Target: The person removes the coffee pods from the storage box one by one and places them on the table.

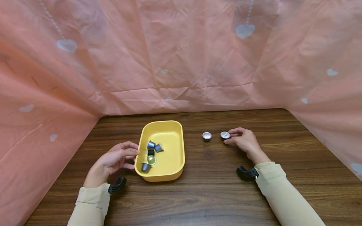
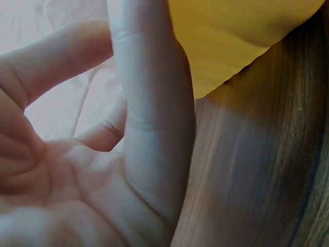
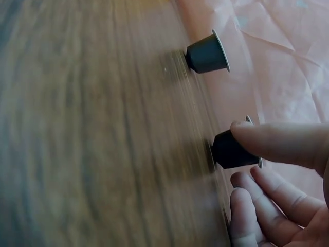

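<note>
Two capsules stand on the table (image 1: 209, 188), right of the yellow tray (image 1: 176, 163): one (image 1: 206, 135) free nearer the tray, the other (image 1: 225, 135) pinched between my right hand's (image 1: 244, 141) thumb and fingertips, base on the wood. Judged from this: two out, about five capsules (image 1: 151, 153) left in the tray's near-left part. My left hand (image 1: 113, 160) rests against the tray's left wall, fingers loosely curled, holding nothing, just beside the remaining capsules.
</note>
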The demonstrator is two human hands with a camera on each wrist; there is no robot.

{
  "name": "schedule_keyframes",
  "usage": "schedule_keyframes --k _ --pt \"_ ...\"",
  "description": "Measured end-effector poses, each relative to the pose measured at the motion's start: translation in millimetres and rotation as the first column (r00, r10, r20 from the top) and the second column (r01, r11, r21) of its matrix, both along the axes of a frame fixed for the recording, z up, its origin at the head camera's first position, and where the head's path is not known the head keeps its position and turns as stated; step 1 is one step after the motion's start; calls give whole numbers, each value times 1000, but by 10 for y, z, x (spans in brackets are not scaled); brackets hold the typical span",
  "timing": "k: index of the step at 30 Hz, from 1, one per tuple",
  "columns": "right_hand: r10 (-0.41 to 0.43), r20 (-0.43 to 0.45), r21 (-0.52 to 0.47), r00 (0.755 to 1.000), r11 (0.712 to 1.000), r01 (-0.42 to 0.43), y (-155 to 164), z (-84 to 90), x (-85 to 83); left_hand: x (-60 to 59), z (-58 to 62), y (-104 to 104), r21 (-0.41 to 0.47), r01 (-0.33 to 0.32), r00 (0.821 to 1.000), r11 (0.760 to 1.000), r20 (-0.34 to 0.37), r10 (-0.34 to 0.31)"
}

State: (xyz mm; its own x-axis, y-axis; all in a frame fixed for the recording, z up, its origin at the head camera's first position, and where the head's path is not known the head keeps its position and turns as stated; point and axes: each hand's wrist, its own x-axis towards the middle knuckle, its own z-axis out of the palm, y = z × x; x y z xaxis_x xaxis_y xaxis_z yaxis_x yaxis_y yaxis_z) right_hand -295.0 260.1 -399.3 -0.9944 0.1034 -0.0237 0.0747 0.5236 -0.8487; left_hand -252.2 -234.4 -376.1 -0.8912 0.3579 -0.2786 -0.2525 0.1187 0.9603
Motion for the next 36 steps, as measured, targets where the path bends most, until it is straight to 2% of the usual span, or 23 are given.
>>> schedule_keyframes --k 5,12,17,24,28,33,36 --pt "7 -18 -66 1000 998 -9 28 34 4 -4 2 3 -5 -2 1000 1000 2 2" --pt "-66 -67 -208 996 977 51 73 167 45 -15 -7 8 -2 2 1000 1000 1 -2" --pt "-81 -104 -339 991 940 41 70 353 94 -12 -7 7 -3 0 1000 1000 0 0" --pt "-43 -179 -491 983 870 -52 8 608 199 -7 -7 -2 3 -1 1000 1000 1 1" --pt "-32 -207 -488 978 870 -75 -19 686 239 -9 -11 -6 2 -3 1000 1000 0 3" --pt "-31 -197 -421 980 905 -57 -33 706 260 -9 -15 -5 -1 0 1000 1000 -6 0" --pt "-31 -174 -399 984 916 -42 -30 701 265 -10 -16 3 -6 3 1000 1000 -10 -3"
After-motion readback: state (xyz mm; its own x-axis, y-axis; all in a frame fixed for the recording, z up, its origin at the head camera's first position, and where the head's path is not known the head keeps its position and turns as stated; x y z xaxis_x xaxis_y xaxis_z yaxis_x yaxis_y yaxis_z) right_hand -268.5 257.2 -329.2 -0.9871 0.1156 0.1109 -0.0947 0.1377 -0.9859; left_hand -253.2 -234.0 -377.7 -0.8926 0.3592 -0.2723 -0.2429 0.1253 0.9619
